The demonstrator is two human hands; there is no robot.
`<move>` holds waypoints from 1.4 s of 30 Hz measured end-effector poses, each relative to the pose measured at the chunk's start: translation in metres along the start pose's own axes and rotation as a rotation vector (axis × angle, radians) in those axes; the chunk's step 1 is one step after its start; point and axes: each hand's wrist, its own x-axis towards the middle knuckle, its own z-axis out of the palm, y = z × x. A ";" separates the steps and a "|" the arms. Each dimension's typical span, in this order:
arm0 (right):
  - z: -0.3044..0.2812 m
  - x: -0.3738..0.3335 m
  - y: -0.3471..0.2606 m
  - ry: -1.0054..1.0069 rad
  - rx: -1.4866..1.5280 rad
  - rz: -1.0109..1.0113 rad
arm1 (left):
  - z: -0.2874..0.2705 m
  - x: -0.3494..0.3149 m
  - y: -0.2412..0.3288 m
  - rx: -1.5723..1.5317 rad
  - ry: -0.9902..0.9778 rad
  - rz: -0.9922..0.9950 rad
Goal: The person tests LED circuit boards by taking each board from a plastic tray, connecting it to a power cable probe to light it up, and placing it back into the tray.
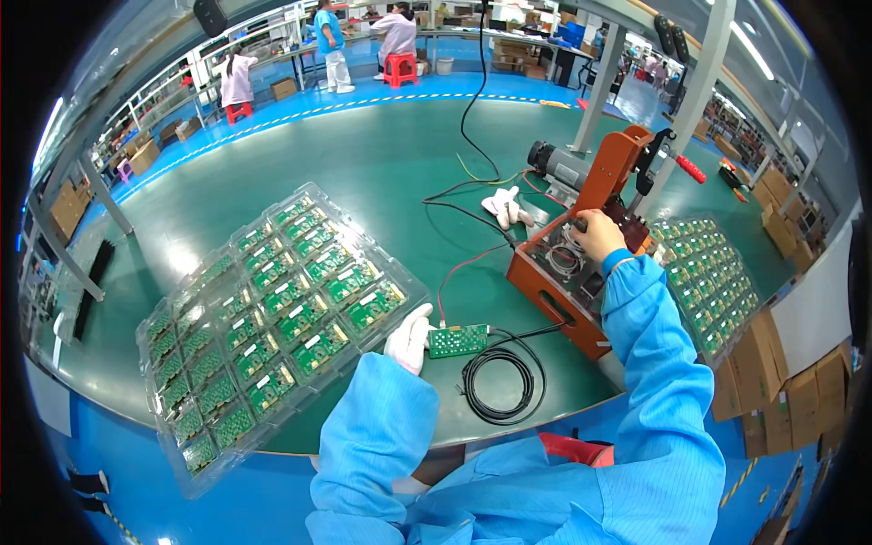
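My left hand [409,340], in a white glove, is closed at the left end of a small green circuit board [459,341]; the thumb's grip is partly hidden. A red wire [444,295] joins the board near that end, and a black cable leaves its right end. My right hand [599,235] is bare, its fingers curled around a dark knob [579,223] on top of an orange test fixture [572,313]. Inside the fixture's top, coiled pale wires [565,262] show below my fingers. An upright lever clamp with a red handle [690,169] rises behind my hand.
Clear trays of circuit boards lie left [304,313] and right [713,277]. A coiled black cable [498,389] sits near the front edge. A white glove [507,207] and a grey motor [559,163] lie beyond the fixture. Cardboard boxes [754,363] stand at right; people work far off.
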 end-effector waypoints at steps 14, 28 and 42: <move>-0.031 -0.086 -0.036 0.062 0.155 -0.148 | -0.007 0.000 0.010 0.110 -0.060 -0.012; -0.038 -0.148 -0.053 -0.456 1.562 0.201 | -0.008 -0.002 0.006 0.152 -0.034 0.061; 0.056 -0.132 -0.099 -0.280 1.676 -0.001 | -0.004 -0.002 -0.012 0.120 -0.016 0.076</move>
